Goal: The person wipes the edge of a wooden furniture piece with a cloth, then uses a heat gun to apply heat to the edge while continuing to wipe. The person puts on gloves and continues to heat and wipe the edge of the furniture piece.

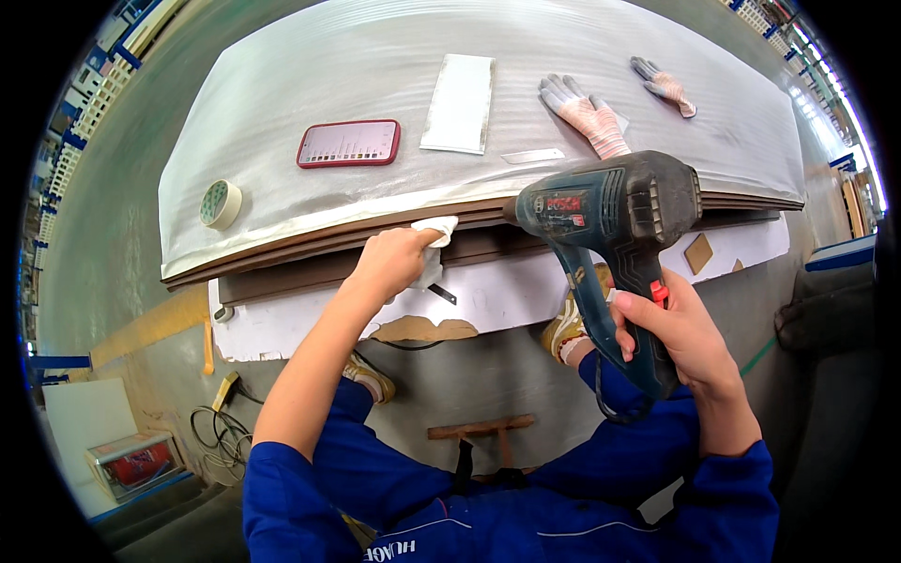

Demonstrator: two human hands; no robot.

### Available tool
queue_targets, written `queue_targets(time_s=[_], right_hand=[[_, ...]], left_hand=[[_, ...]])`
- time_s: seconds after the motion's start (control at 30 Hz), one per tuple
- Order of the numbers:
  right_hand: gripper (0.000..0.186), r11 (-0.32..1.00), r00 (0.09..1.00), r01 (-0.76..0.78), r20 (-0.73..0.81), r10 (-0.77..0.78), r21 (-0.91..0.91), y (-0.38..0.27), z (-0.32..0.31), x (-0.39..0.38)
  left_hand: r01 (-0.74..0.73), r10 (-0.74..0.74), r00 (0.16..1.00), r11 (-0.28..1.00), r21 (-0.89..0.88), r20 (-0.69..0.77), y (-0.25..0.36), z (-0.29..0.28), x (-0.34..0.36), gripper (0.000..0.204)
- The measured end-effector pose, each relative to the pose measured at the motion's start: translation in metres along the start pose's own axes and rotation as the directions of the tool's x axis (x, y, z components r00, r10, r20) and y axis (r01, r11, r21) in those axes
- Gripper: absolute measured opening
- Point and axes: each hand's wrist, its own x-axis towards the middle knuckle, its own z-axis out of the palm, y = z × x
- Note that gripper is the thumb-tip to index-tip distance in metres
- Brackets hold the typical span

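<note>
A: What is the right hand (680, 328) doing?

B: It is wrapped tight around the handle of the heat gun (615, 220). The nose of the gun points at the brown edge of the board (310, 251).

A: And the left hand (394, 263)?

B: It is closed on a white cloth (434, 235) and pushes it onto the same edge of the board, just left of the gun's nose.

A: What lies on top of the board?

B: A silver sheet (526, 47) covers it. On the sheet are a red phone (349, 144), a white pad (460, 101) and two gloves (587, 114), all behind the edge. A tape roll (220, 205) sits near the board's left end.

A: What could go wrong?

B: I think the hot air could hurt the left hand, because the fingers are so close to the nose. The gloves are off, so the skin is bare.

A: Anything else?

B: If the gun rests on one spot too long, the edge could burn or the sheet could curl up. The cloth might get too hot as well. And the cord (601, 399) hangs down under the board by the knees, so it could get caught on a leg and tug the gun.
</note>
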Motion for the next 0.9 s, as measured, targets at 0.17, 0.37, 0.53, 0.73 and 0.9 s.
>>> queue_targets(time_s=[0.17,0.37,0.53,0.73,0.9], right_hand=[[0.024,1.000,1.000,0.019,-0.022,-0.019,-0.022,0.003,-0.016,-0.004],[0.029,0.999,0.999,0.035,-0.038,-0.036,-0.025,0.007,-0.034,-0.010],[0.029,0.999,0.997,0.048,-0.064,-0.048,-0.009,0.010,-0.049,-0.014],[0.027,0.995,0.989,0.094,-0.117,-0.091,0.022,0.018,-0.066,-0.018],[0.027,0.992,0.984,0.115,-0.144,-0.107,0.046,0.021,-0.082,-0.023]], left_hand=[[-0.002,-0.001,0.999,0.998,0.067,0.045,0.012,-0.002,0.007,0.042],[0.004,-0.006,0.999,0.999,0.050,0.044,0.013,0.001,0.009,0.042],[-0.025,0.025,0.999,1.000,-0.010,0.020,0.026,0.012,0.018,0.042],[0.028,-0.025,0.998,0.998,-0.059,0.060,0.060,0.020,0.038,0.042],[0.024,-0.021,0.998,0.999,-0.046,0.063,0.084,0.027,0.051,0.040]])
